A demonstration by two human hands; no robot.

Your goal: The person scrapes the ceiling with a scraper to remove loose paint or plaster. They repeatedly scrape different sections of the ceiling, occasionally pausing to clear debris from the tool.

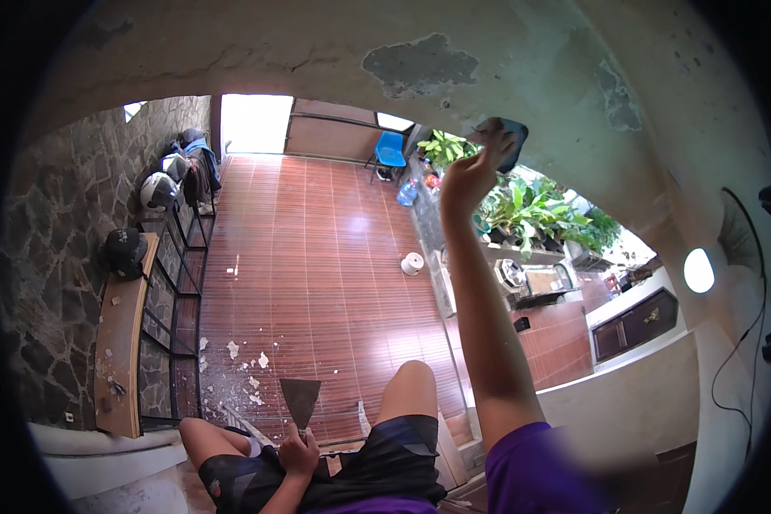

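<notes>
Low before my lap, my left hand (299, 454) grips the handle of a putty knife (301, 399), its wide dark blade pointing away from me. My right hand (478, 172) is raised overhead with its fingers spread across a dark, flat, round-cornered pad (515, 146), whose exact kind I cannot make out. That pad is at the painted plaster surface (546, 109) above. Grey bare patches (422, 64) show to the left of my right hand where paint has come off, and a crack runs further left.
Paint flakes (233, 349) litter the red tiled floor (321, 257) far below. A wooden shelf board (123, 340) and black metal rack (178, 283) with helmets (160, 191) line the stone wall. Potted plants (527, 209), a blue chair (390, 149) and a hanging cable (739, 353) are about.
</notes>
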